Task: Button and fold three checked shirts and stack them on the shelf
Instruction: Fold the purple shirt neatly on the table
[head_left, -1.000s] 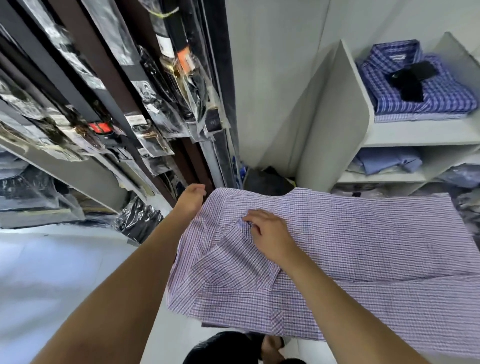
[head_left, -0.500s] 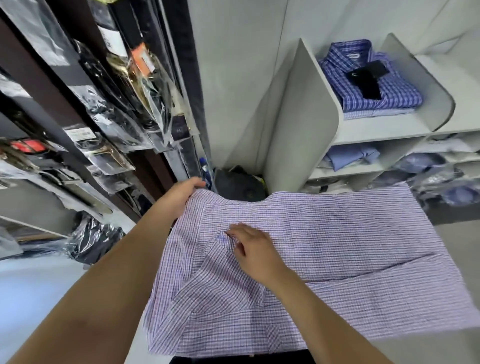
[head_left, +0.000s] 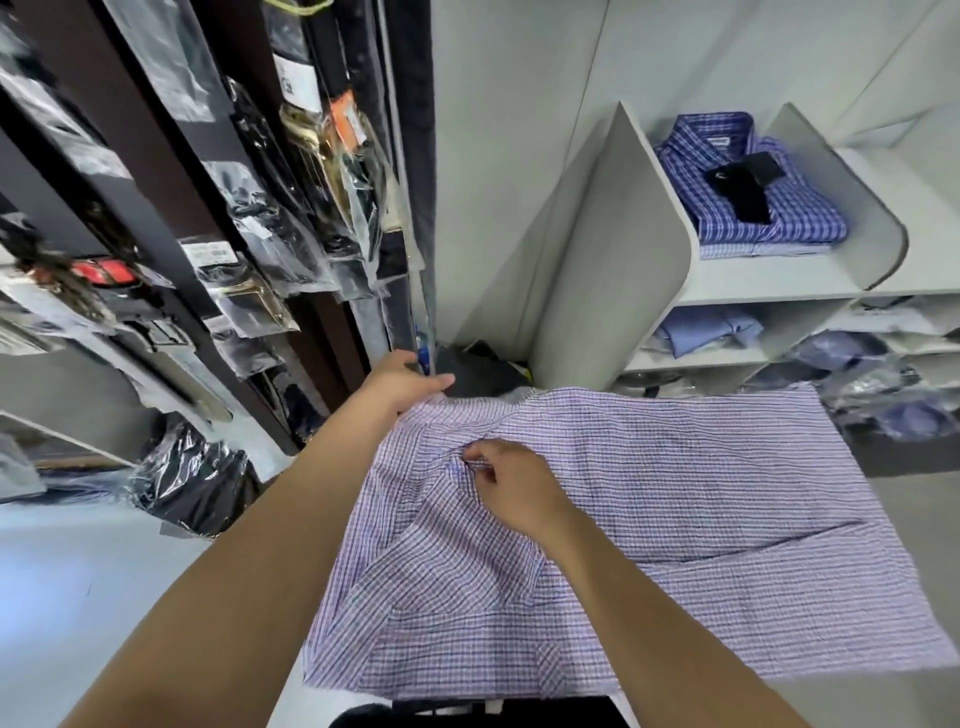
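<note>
While the checked shirt (head_left: 701, 499) stays spread on the surface, the right hand (head_left: 511, 486) has closed from flat to pinching its cloth; the left hand (head_left: 402, 387) still grips its far edge, so folding continues.

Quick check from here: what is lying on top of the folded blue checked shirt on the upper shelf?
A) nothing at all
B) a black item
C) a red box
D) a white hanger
B: a black item lies across the front of the folded blue checked shirt on the upper shelf; what exactly it is cannot be told from this view.
</note>
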